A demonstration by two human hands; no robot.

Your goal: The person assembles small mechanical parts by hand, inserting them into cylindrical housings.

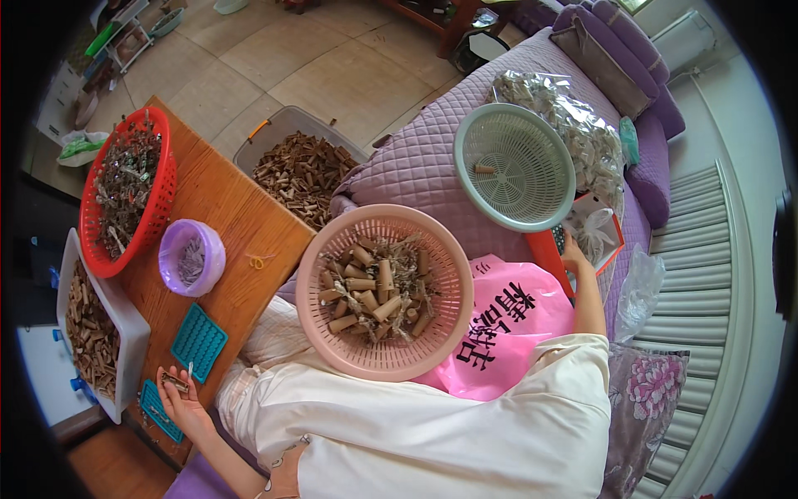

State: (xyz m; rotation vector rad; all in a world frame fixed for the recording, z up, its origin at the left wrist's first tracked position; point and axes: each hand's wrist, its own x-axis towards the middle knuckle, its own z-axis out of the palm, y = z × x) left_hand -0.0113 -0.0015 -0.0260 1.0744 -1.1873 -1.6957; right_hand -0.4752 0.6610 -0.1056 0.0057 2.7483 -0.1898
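Observation:
My left hand (184,407) is palm up at the table's near left edge, its fingers curled round a small brown tube (173,382). A thin white piece stands up by its fingertips. Next to that hand lie a teal grid mat (199,343) and a second teal mat (160,409). My right arm stretches to the far right, where my right hand (572,256) reaches into a red box (544,249) holding clear plastic bags (592,237); its fingers are mostly hidden. A pink basket (453,333) of brown tubes and tangled, stringy bits rests at my lap.
A wooden table (241,208) carries a red basket (172,179), a purple bowl (218,264) and a white tray (133,349) of tubes. A floor bin (287,116) holds more tubes. On the purple couch (407,158) are a pale green basket (470,195) and silvery packets (573,125). A pink bag (499,324) lies beside me.

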